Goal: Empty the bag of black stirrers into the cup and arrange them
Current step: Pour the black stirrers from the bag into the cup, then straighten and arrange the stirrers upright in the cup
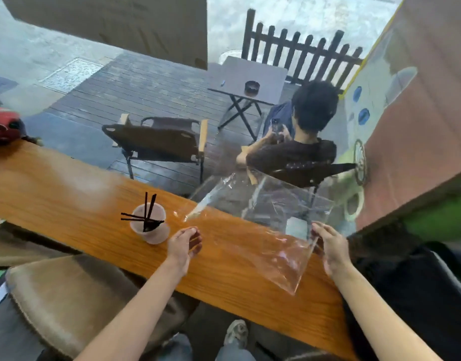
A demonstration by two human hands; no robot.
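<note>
At the bottom of the frame two bare forearms reach up from the lower edge over the wooden worktop (68,199), which runs as a band from mid-left to lower right. The left hand (185,243), just below centre, hangs over the wood with its fingers loosely curled and nothing in them, just beside the cup. The right hand (328,246), right of centre, pinches one edge of the clear bag (266,217), which is lifted and billows open toward the upper middle; it looks emptied, with no stirrers visible inside.

The cup (151,226), a pale translucent one, stands upright on the worktop left of centre. The black stirrers (146,217) are in it but untidy: a couple stand nearly upright, while others lie across the rim and poke out to the left.

By my judgement the emptying is done and the arranging remains. The bag is thin film, very light, floppy and slippery, so a pinch at an edge or corner suits it. The stirrers look slim, light and fairly stiff; they are best gathered near their upper ends and tipped upright. The cup seems light and could topple, so steadying its wall would help.

Beyond the worktop, upper middle, stand a folding chair (156,142), a seated person (297,155), a small table (253,79) and a dark picket fence (302,48).
</note>
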